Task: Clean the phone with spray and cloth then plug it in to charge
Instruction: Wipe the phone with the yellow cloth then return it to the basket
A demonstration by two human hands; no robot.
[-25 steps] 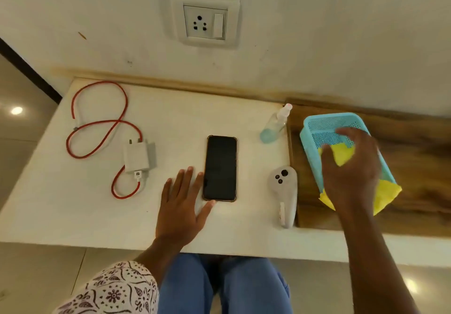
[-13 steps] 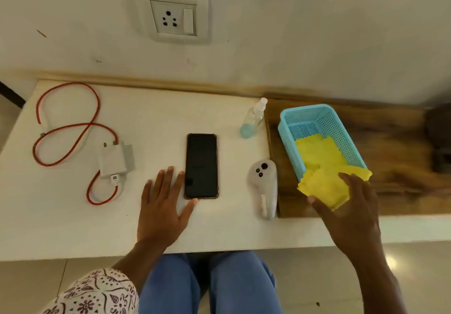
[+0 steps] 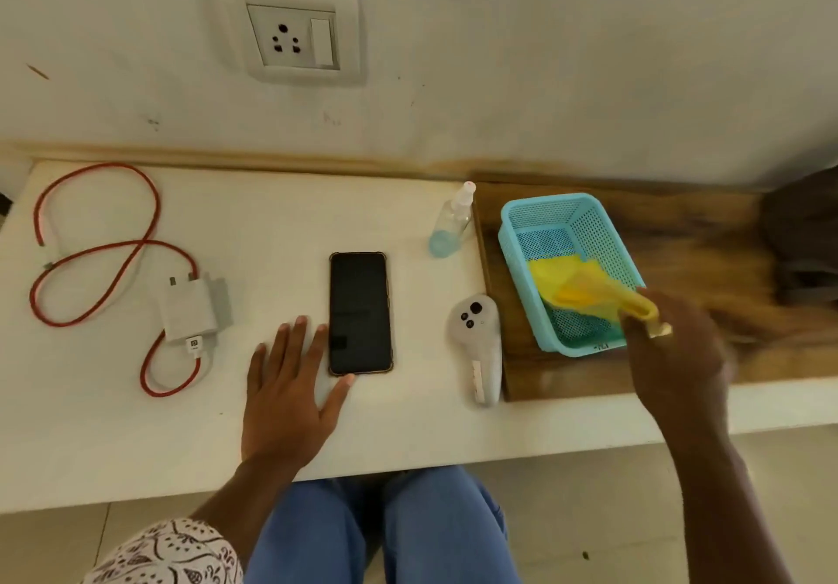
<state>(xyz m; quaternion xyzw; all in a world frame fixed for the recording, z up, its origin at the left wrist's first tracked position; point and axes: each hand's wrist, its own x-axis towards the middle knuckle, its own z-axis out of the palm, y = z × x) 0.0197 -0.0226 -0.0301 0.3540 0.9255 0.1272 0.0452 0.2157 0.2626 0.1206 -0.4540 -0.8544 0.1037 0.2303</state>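
A black phone [image 3: 360,312] lies screen up in the middle of the white table [image 3: 113,438]. My left hand [image 3: 290,395] rests flat and open just left of it, thumb touching its near corner. My right hand [image 3: 675,356] pinches a corner of the yellow cloth [image 3: 585,288], which trails out of the blue basket [image 3: 585,220]. A small clear spray bottle [image 3: 451,223] stands behind the phone to the right. The white charger [image 3: 190,307] with its red cable [image 3: 90,252] lies at the left. A wall socket [image 3: 292,34] sits above.
A white handheld controller [image 3: 478,343] lies between the phone and a wooden board [image 3: 707,239] that carries the basket. A dark object [image 3: 802,257] sits at the board's far right. My knees in blue trousers are below the table's front edge.
My right hand has closed on the cloth's near corner and drawn it toward me and to the right, partly out of the basket. The left hand has stayed put.
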